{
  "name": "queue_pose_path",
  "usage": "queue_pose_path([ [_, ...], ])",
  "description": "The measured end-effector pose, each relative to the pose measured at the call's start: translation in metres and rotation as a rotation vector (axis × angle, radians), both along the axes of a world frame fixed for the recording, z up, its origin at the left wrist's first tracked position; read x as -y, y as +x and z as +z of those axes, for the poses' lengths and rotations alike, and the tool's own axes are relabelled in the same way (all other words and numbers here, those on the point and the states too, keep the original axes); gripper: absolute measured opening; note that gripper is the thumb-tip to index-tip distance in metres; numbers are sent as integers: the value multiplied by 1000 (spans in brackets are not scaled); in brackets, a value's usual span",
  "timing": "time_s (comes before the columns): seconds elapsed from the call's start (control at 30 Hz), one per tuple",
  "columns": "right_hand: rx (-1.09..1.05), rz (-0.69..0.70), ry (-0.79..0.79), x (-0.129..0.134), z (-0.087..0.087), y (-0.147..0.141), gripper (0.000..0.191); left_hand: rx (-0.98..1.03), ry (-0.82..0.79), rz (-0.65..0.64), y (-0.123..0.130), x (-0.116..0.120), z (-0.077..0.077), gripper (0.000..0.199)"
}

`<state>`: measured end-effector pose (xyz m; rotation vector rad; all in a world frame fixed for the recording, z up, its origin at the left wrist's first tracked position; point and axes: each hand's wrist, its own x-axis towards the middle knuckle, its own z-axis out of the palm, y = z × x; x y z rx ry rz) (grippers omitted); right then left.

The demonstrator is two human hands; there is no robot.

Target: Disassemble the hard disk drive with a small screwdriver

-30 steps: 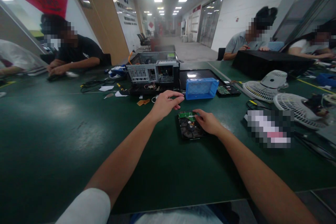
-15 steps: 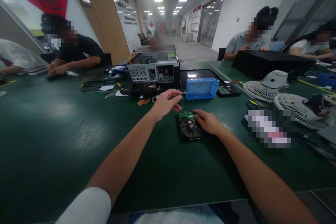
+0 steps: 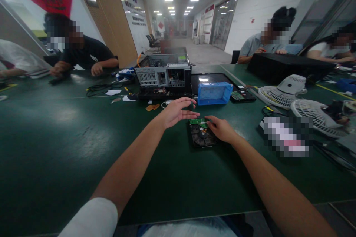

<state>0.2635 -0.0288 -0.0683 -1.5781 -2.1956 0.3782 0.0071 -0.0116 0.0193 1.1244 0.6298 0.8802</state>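
Observation:
A black square device (image 3: 204, 137) with a round hub and a green circuit board (image 3: 198, 121) along its far edge lies on the dark green table (image 3: 69, 155). My right hand (image 3: 221, 129) grips its right far corner, thumb and fingers at the edge of the board. Just beyond the device's left far corner, my left hand (image 3: 179, 112) hovers with fingers stretched out and apart, holding nothing. Behind the hands stands a blue plastic bin (image 3: 214, 94), tipped on its side.
An opened computer case (image 3: 162, 76) stands behind my left hand. A black flat panel (image 3: 208, 78) lies behind the bin. White fan parts (image 3: 280, 90) and a blurred-out object (image 3: 286, 137) are at the right. Several people sit around the table.
My left hand has spread its fingers and shifted slightly right. My right hand and the black device stay in place. At the far left, a person's hand has moved right.

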Motion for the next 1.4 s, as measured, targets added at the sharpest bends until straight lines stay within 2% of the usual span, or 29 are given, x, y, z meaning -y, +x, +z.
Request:
queue_pose_path([
  [0.23, 0, -3, -9, 1, 2, -1, 39, -91, 62, 78, 1, -3, -3, 22],
  [0.4, 1, 1, 2, -1, -2, 0, 39, -122, 79, 68, 0, -2, -3, 25],
  [0.87, 0, 4, 2, 0, -1, 0, 39, 78, -80, 7, 5, 0, -3, 12],
  [1.4, -14, 12, -10, -1, -2, 2, 39, 30, -152, 109, -2, -5, -2, 16],
])
